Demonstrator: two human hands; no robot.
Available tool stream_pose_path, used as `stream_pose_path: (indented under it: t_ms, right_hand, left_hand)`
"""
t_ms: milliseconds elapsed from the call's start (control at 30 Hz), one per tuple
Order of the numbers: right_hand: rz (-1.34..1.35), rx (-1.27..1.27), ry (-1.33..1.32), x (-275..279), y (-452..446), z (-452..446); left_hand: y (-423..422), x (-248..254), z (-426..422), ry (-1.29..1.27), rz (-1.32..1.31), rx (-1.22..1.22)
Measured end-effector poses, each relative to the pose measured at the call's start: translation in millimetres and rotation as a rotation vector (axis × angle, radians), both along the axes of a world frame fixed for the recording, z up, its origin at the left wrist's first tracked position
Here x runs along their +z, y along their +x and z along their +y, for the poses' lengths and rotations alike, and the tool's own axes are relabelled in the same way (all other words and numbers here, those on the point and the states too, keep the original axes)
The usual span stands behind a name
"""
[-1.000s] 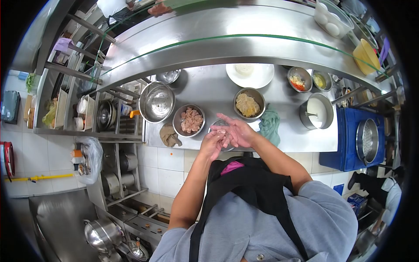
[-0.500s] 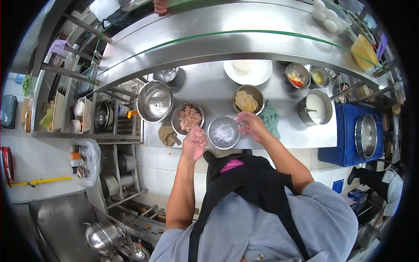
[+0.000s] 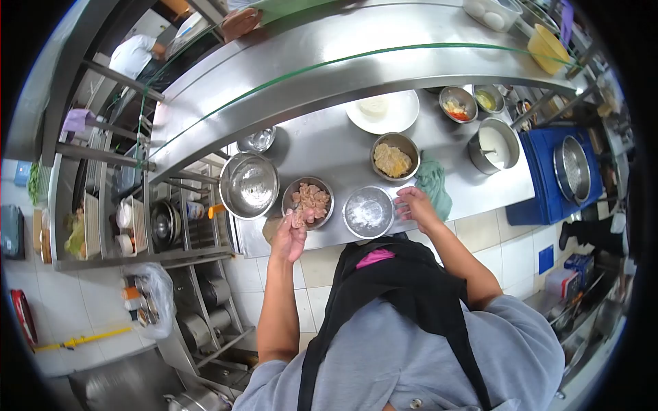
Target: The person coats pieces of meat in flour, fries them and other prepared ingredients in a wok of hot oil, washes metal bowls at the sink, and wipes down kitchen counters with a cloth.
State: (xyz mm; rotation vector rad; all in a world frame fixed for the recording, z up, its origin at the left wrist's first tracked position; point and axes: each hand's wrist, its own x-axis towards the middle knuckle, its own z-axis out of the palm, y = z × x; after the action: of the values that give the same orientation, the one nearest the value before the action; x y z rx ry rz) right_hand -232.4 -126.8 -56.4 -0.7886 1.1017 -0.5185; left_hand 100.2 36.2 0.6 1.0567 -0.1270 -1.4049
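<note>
My left hand (image 3: 289, 236) is at the near rim of a steel bowl (image 3: 330, 214) of cut raw meat (image 3: 312, 198). Its fingers are closed on what looks like a pinkish piece of that meat, partly hidden by the fingers. To the right stands a shallow steel bowl (image 3: 368, 212) with a thin layer of white powder inside. My right hand (image 3: 415, 208) is beside this bowl's right rim, fingers apart and holding nothing; I cannot tell whether they touch the rim. Behind it is a bowl (image 3: 378, 142) with a pale yellow, battered-looking mass (image 3: 393, 160).
A green cloth (image 3: 433, 188) lies right of my right hand. A large steel bowl (image 3: 249, 185) stands at left, a white plate (image 3: 404, 122) behind, a pot of white liquid (image 3: 485, 156) at right. A steel shelf (image 3: 329, 79) overhangs the far side. Another person's hand (image 3: 240, 24) rests above it.
The view has turned and shifted. My left hand has moved slightly left and toward me relative to the meat bowl. My right hand remains beside the powder bowl.
</note>
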Motion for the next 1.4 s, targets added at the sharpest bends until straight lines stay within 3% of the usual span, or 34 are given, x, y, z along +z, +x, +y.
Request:
stream_pose_path:
  t_ms: [100, 233, 300, 333, 367, 433, 467, 500, 567, 600, 667, 767, 833, 867, 900, 933, 967, 1000, 1033, 1100, 1200, 1233, 1267, 1300, 1400]
  right_hand:
    - [0.166, -0.097, -0.123, -14.1, 9.5, 15.9]
    - [0.288, -0.134, -0.145, -18.8, 26.7, 45.9]
    - [0.279, -0.189, -0.133, -21.6, 37.2, 54.2]
    - [0.275, -0.177, -0.120, -25.7, 38.7, 55.8]
    - [0.270, -0.164, -0.098, -30.8, 38.7, 61.3]
    - [0.276, -0.203, -0.060, -41.2, 31.9, 75.2]
    - [0.240, -0.263, -0.044, -37.2, 26.7, 83.6]
    - [0.201, -0.324, -0.031, -30.6, 21.8, 91.7]
    - [0.158, -0.372, 0.009, -17.5, -6.6, 106.3]
    - [0.140, -0.434, 0.022, -9.9, -23.4, 115.4]
    - [0.076, -0.561, 0.065, -10.8, -63.9, 137.3]
    - [-0.021, -0.724, 0.091, -0.7, -133.0, 175.9]
    - [-0.052, -0.863, 0.078, -3.7, -178.3, 208.4]
    - [0.004, -0.872, 0.110, -17.6, -207.1, 226.5]
    - [0.078, -0.913, 0.154, -25.6, -247.6, 257.6]
    - [0.145, -0.943, 0.124, -27.8, -271.6, 279.7]
    - [0.172, -1.087, 0.135, -26.8, -293.8, 298.2]
    - [0.137, -1.169, 0.134, -43.9, -322.8, 320.8]
    - [0.040, -1.191, 0.121, -33.9, -355.8, 343.8]
    - [0.097, -1.384, 0.095, -29.2, -406.9, 382.2]
    - [0.133, -1.719, -0.084, -19.0, -480.3, 437.2]
    - [0.154, -1.843, -0.146, -19.1, -499.3, 451.7]
    - [0.163, -1.883, -0.152, -16.3, -525.9, 471.1]
    - [0.170, -2.077, -0.173, -14.4, -552.9, 492.6]
    - [0.300, -2.486, -0.166, 8.2, -623.6, 556.2]
  left_hand:
    - [34.9, 6.2, -4.6, -0.083, -0.036, -0.100]
    - [65.1, 20.1, -20.9, -0.142, 0.183, -0.135]
    - [91.6, -4.1, -31.7, -0.175, -0.040, -0.329]
    - [105.0, -11.3, -42.5, -0.039, -0.242, -0.467]
    - [107.7, -22.6, -46.6, -0.034, -0.238, -0.484]
    - [82.1, 1.5, -54.7, -0.056, -1.622, -0.834]
    - [72.5, 13.3, -58.9, 0.106, -1.606, -0.977]
    - [75.0, 1.9, -55.1, 0.105, -1.613, -0.999]
    - [87.8, -29.0, -54.6, -0.208, -2.001, -0.960]
    - [88.5, -22.8, -58.2, -0.219, -2.015, -0.976]
    - [87.0, -4.7, -66.3, -0.027, -1.927, -1.232]
    - [63.3, 35.0, -78.4, 0.047, -2.052, -1.257]
    - [2.3, 79.8, -91.9, 0.198, -2.170, -1.228]
    - [0.2, 68.6, -95.0, -0.251, -2.188, -1.000]
    - [-57.4, 98.6, -93.5, -0.101, -2.071, -0.951]
    - [-92.3, 95.3, -99.9, -0.231, -1.925, -0.858]
    - [-127.5, 82.3, -116.4, -0.251, -1.750, -0.920]
    - [-193.7, 85.3, -119.7, -0.433, -1.742, -0.921]
    - [-249.8, 81.7, -127.5, -0.276, -1.468, -1.103]
    - [-362.1, 52.2, -136.0, -0.328, -1.342, -1.236]
    - [-529.2, 42.2, -132.5, -0.590, -1.330, -1.567]
    - [-575.9, 27.4, -134.6, -0.807, -1.308, -1.590]
    - [-616.1, 18.6, -131.3, -0.806, -1.256, -1.661]
    - [-674.1, 34.3, -105.0, -0.797, -1.208, -1.730]
    - [-813.6, 20.1, -68.0, -1.071, -1.107, -1.902]
